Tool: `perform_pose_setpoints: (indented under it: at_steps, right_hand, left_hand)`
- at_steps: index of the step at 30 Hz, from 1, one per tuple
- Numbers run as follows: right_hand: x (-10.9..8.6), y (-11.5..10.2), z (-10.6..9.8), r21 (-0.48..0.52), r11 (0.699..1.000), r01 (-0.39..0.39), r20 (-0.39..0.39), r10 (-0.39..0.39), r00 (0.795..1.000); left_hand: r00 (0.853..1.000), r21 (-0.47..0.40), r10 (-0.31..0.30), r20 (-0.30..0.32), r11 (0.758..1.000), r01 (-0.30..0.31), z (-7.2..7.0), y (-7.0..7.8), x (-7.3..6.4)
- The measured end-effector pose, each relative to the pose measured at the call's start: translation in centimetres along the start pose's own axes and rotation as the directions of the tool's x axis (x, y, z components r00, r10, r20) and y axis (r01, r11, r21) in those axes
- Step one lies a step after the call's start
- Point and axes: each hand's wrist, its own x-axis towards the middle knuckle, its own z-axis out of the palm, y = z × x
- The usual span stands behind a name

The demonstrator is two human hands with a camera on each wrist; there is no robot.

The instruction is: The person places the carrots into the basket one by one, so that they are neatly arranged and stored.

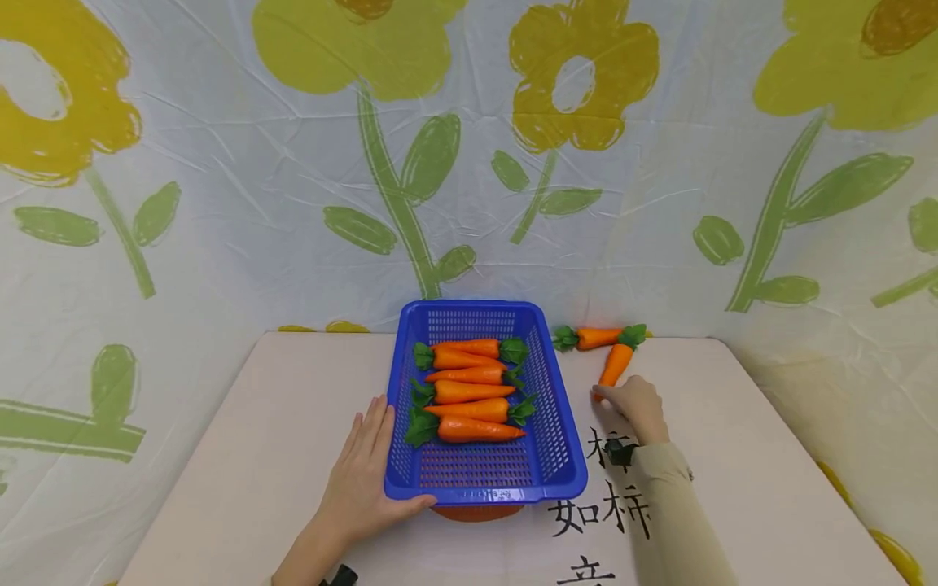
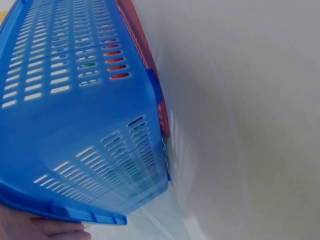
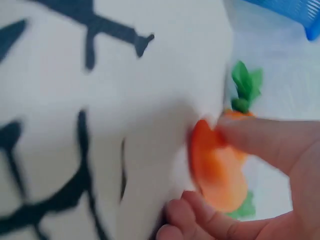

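Note:
A blue plastic basket (image 1: 558, 439) stands mid-table with several orange carrots (image 1: 479, 429) lying crosswise in it, their green leafy tops alternating sides. My left hand (image 1: 359, 480) rests along the basket's left side, fingers straight and thumb stretched along the front rim. In the left wrist view, fingers (image 2: 55, 227) show at the rim of the basket (image 2: 75, 125). To the basket's right, my right hand (image 1: 639, 404) pinches the lower end of a carrot (image 1: 617, 363), leafy top pointing away. The right wrist view has the thumb and fingers on opposite sides of this carrot (image 3: 220, 175).
Another carrot (image 1: 597, 338) lies at the table's back edge, beside the basket's far right corner. Something reddish-brown (image 1: 476, 513) shows under the basket's front. Black characters (image 1: 626, 509) mark the pale tabletop (image 1: 293, 423). A flowered cloth (image 1: 293, 203) hangs close behind.

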Motion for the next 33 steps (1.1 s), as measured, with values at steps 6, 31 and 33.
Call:
perform_pose_setpoints:
  at_steps: [6,31,33]
  right_hand:
    - [-1.4,2.2,-0.8,0.060,0.996,-0.069,-0.045,0.072,0.996]
    - [-2.0,4.7,0.0,0.204,0.978,-0.048,-0.222,0.094,0.971]
    - [-2.7,4.2,-0.4,0.210,0.977,-0.035,-0.232,0.084,0.969]
  left_hand:
    - [1.000,-0.002,-0.007,0.007,1.000,0.007,0.1,-0.1,0.0]
    - [1.000,-0.009,0.001,-0.004,1.000,-0.001,0.1,-0.1,-0.1]
    - [1.000,-0.009,0.001,-0.003,1.000,-0.001,0.1,-0.1,0.0]
